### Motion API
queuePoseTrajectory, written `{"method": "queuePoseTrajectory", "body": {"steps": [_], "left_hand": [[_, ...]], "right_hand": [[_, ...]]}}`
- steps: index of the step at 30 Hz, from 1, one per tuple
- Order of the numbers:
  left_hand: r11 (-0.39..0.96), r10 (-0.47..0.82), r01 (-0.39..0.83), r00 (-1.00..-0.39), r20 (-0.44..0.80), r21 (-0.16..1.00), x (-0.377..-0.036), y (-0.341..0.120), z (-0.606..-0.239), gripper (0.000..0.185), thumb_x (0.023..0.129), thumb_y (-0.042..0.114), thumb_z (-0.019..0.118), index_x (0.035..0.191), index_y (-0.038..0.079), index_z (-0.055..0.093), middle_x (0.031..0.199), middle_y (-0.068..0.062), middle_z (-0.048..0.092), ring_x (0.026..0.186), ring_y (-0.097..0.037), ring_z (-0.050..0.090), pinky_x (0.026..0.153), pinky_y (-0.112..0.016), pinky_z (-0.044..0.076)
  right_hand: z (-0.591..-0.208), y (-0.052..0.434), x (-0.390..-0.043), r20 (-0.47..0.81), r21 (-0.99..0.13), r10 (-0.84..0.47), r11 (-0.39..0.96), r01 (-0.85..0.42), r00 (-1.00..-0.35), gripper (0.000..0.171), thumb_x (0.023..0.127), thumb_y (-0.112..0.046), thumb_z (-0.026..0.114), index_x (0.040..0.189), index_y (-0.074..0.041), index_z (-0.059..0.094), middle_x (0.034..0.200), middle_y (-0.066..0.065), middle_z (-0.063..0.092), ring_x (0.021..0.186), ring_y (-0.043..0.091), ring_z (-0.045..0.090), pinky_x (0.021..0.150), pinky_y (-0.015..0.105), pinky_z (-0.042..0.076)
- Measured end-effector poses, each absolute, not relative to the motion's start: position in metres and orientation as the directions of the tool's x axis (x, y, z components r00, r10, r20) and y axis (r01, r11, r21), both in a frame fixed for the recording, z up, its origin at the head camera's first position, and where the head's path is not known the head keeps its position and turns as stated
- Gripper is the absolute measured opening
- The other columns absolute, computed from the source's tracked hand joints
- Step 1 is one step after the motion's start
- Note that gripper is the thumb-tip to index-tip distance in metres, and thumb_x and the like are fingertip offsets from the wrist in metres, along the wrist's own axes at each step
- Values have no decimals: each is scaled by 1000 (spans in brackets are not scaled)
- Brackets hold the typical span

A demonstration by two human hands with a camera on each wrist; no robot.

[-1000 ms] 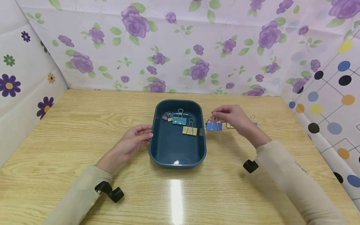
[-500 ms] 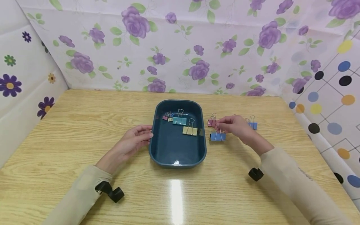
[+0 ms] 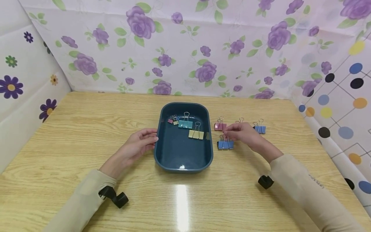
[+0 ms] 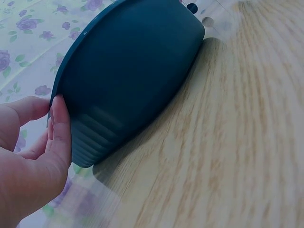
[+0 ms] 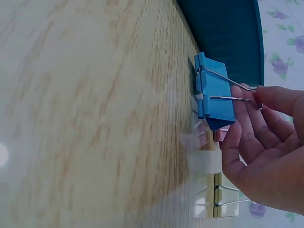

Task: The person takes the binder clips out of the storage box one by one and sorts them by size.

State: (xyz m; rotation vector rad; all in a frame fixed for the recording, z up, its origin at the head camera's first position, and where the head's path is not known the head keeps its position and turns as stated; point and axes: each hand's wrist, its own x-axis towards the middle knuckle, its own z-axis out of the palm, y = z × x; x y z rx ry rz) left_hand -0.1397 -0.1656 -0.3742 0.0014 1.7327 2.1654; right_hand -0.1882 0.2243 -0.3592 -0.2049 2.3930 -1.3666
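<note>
My right hand [image 3: 246,137] pinches a wire handle of a large blue binder clip [image 3: 225,145] just right of the dark blue tray [image 3: 184,171]. In the right wrist view the clip [image 5: 216,90] stands low at the tabletop, both wire handles pointing toward the fingers. At the tray's left side, my left hand [image 3: 136,145] holds the rim between thumb and fingers; the left wrist view has the fingertips on the tray's outer wall [image 4: 123,71]. Inside the tray lie a teal binder clip [image 3: 185,124], a yellow binder clip [image 3: 196,134] and several tiny clips [image 3: 174,120].
Behind the blue clip sits a pink binder clip [image 3: 220,126]. A smaller blue clip [image 3: 260,129] lies further right. The yellow clip [image 5: 229,202] between them is mostly hidden by the right hand in the head view. Patterned cloth [image 3: 179,48] walls the table's back and sides.
My right hand has brought the large blue clip toward the body and slightly right, down in front of the pink clip, which now shows. The left hand and tray stay put.
</note>
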Motion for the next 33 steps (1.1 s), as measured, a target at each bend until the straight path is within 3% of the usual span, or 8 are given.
{"method": "queuePoseTrajectory", "body": {"steps": [9, 18, 24, 33], "left_hand": [[-178, 287, -282, -931, -224, 943, -140, -165, -373, 43, 96, -3, 52, 136, -10, 37, 106, -10, 57, 83, -12, 60, 74, -21, 52], [-178, 295, -274, -931, -214, 945, -140, -166, -373, 44, 96, -3, 53, 136, -12, 36, 105, -9, 57, 85, -12, 60, 75, -21, 52], [-190, 296, -266, -933, -204, 945, -140, -165, -375, 41, 96, -3, 53, 133, -12, 38, 102, -8, 58, 84, -11, 59, 75, -21, 52], [-179, 286, -272, -934, -214, 946, -139, -166, -375, 41, 96, -2, 54, 134, -9, 39, 104, -8, 57, 83, -11, 59, 75, -21, 52]], "right_hand": [[-362, 227, -191, -260, -847, -314, 529, 59, -913, 30, 98, -18, 58, 117, 4, 64, 92, 8, 63, 78, 23, 52, 71, 34, 46], [-364, 226, -190, -254, -855, -317, 515, 59, -914, 30, 98, -20, 59, 116, 4, 64, 84, 7, 59, 77, 24, 51, 71, 34, 46], [-361, 225, -189, -256, -850, -309, 524, 61, -916, 30, 98, -20, 58, 117, 3, 64, 92, 7, 63, 81, 24, 52, 73, 34, 46], [-352, 226, -192, -240, -855, -276, 515, 68, -931, 37, 99, -25, 58, 123, 3, 61, 115, 15, 65, 109, 27, 59, 94, 44, 46]]}}
